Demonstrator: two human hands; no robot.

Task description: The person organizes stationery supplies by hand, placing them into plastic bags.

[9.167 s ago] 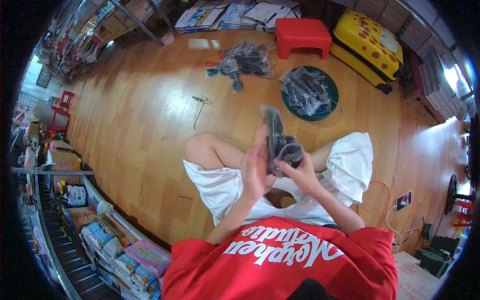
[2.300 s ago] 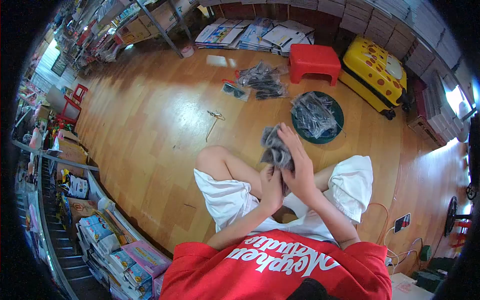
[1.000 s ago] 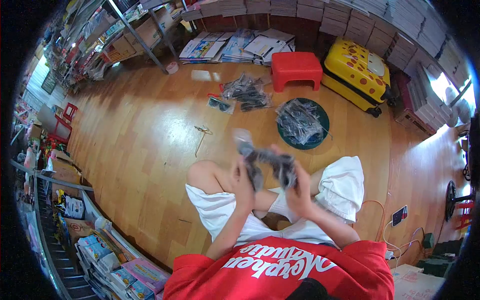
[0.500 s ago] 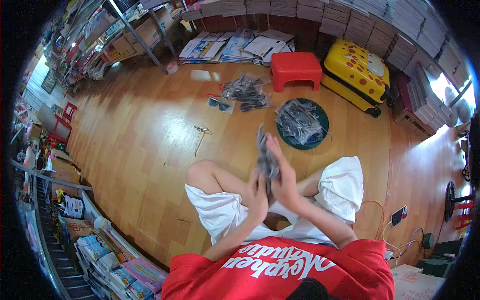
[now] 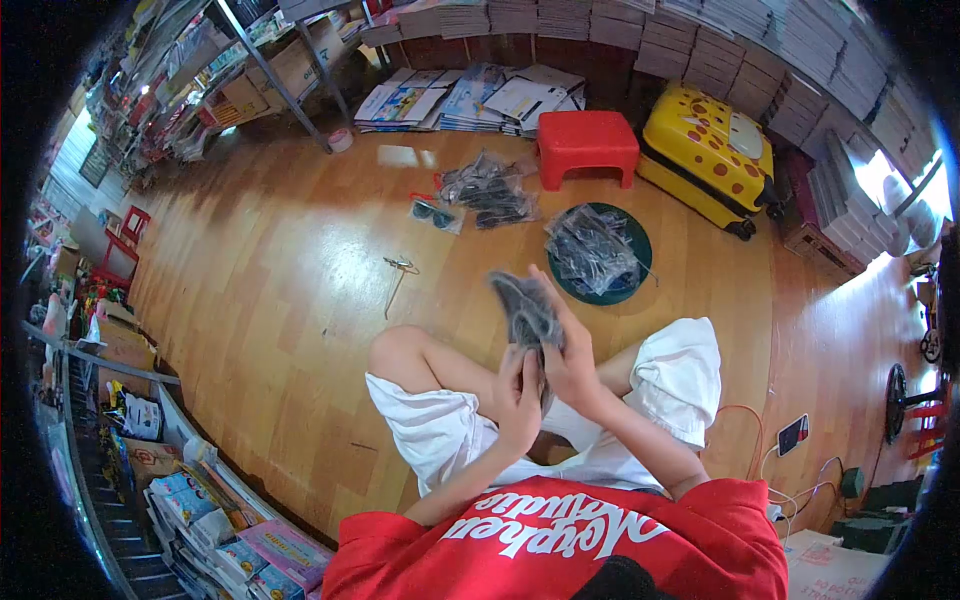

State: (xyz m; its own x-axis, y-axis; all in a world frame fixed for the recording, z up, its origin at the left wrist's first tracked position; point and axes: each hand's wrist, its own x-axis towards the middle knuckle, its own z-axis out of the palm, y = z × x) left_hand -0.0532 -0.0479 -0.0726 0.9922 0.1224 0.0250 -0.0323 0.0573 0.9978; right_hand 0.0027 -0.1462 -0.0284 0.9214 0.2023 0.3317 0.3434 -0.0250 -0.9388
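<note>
Above my crossed legs, both hands grip a bundle of bagged sunglasses (image 5: 527,308), dark and blurred, its far end sticking out past the fingers. My left hand (image 5: 518,398) pinches the near end from the left. Pressed along its right side, my right hand (image 5: 572,362) has its fingers pointing away from me. Ahead, a heap of bagged sunglasses (image 5: 597,252) rests on a round dark green mat (image 5: 640,232). Farther off lies another pile of bagged sunglasses (image 5: 485,190), with a single bagged pair (image 5: 434,215) at its left.
A thin metal piece (image 5: 401,268) lies on the wooden floor. Behind the piles stand a red stool (image 5: 588,140) and a yellow suitcase (image 5: 705,150), with magazines (image 5: 470,98) near the back shelves. Books (image 5: 190,500) line the left; a phone (image 5: 793,434) with cables lies right.
The bundle has tilted leftward and now shows a broader face. My left fingers have closed in a pinch at its near end, while my right hand stays along its side.
</note>
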